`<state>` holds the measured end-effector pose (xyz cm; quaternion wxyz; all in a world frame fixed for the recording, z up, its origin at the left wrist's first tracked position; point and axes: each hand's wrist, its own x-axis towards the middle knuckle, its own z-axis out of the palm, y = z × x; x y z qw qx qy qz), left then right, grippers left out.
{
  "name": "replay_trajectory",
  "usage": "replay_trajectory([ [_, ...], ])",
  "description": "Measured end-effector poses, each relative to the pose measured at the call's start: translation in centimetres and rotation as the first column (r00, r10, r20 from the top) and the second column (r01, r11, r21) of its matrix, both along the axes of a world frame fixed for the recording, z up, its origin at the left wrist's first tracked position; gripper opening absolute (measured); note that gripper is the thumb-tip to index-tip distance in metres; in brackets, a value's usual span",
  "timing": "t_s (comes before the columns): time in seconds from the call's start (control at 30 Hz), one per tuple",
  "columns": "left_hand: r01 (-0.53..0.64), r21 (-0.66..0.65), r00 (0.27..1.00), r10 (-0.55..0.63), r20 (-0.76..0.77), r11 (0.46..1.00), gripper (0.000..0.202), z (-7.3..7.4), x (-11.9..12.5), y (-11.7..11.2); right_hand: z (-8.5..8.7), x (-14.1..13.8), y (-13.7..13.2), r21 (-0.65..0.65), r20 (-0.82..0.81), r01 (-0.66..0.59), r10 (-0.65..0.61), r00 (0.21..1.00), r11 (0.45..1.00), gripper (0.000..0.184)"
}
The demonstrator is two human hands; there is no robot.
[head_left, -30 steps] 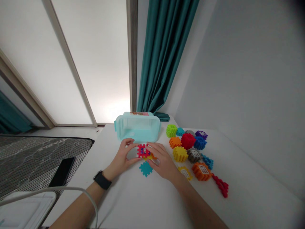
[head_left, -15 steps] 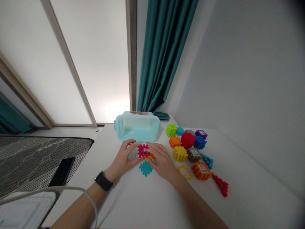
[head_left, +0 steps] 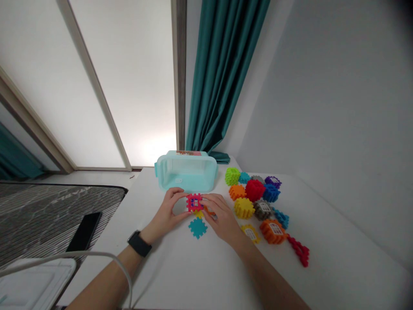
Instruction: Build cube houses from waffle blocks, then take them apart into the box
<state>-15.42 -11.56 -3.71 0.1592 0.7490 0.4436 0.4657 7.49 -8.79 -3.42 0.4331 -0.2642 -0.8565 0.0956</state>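
The left hand (head_left: 166, 212) and right hand (head_left: 222, 216) clamp their grip on one red block (head_left: 194, 202), near one teal tile (head_left: 198, 227).

Bare forearms (head_left: 108, 280) converge from the frame's lower edge. Below its centre, the bare left hand (head_left: 165, 211) arches in a C-shaped grip, facing the bare right hand (head_left: 222, 218), whose fingers (head_left: 213, 202) bend inward
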Motion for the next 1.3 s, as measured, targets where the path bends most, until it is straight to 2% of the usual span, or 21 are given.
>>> replay_trajectory([
  [0.23,0.013,-0.034,1.000,-0.012,0.029,0.999,0.042,0.3,0.1,-0.2,0.1,0.1,-0.1,0.020,0.016,0.000,0.000,1.000,1.000,0.026],
  [0.33,0.073,-0.099,0.994,-0.064,0.085,0.992,0.033,0.2,0.1,-0.1,0.1,0.1,-0.2,0.006,0.023,0.008,-0.008,1.000,1.000,0.022],
  [0.4,0.141,-0.162,0.981,-0.115,0.157,0.977,0.025,0.0,0.1,0.1,0.1,0.0,-0.3,-0.034,-0.020,0.034,-0.034,0.999,0.999,0.019],
  [0.53,0.210,-0.254,0.952,-0.138,0.275,0.944,0.031,-0.2,0.3,0.5,0.1,-0.6,-0.3,-0.235,-0.164,0.076,-0.117,0.979,0.969,0.015],
  [0.63,0.238,-0.298,0.931,-0.129,0.342,0.925,0.034,0.0,0.5,0.4,0.2,-1.1,-0.3,-0.462,-0.254,0.006,-0.139,0.957,0.887,0.020],
  [0.73,0.299,-0.353,0.899,-0.138,0.415,0.887,0.036,0.2,0.5,0.3,0.3,-1.4,-0.3,-0.653,-0.318,-0.098,-0.154,0.936,0.751,0.026],
  [0.83,0.357,-0.403,0.877,-0.154,0.456,0.842,0.035,0.2,0.5,0.2,0.4,-1.4,-0.5,-0.742,-0.348,-0.160,-0.170,0.922,0.651,0.028],
  [0.93,0.395,-0.417,0.859,-0.168,0.484,0.818,0.034,0.2,0.5,0.2,0.3,-1.4,-0.6,-0.762,-0.378,-0.197,-0.177,0.909,0.616,0.028],
  [1.03,0.402,-0.422,0.856,-0.170,0.488,0.812,0.032,0.2,0.4,0.2,0.3,-1.5,-0.6,-0.766,-0.383,-0.200,-0.185,0.905,0.611,0.028],
  [1.13,0.388,-0.428,0.869,-0.170,0.464,0.816,0.031,0.1,0.4,0.2,0.2,-1.5,-0.5,-0.761,-0.349,-0.162,-0.187,0.918,0.628,0.026],
  [1.2,0.362,-0.427,0.883,-0.159,0.441,0.829,0.033,-0.1,0.5,0.2,0.0,-1.6,-0.4,-0.727,-0.323,-0.116,-0.187,0.928,0.677,0.022],
  [1.3,0.315,-0.405,0.903,-0.138,0.408,0.858,0.034,-0.4,0.6,0.4,-0.2,-1.5,-0.3,-0.584,-0.285,-0.030,-0.170,0.943,0.811,0.013],
])
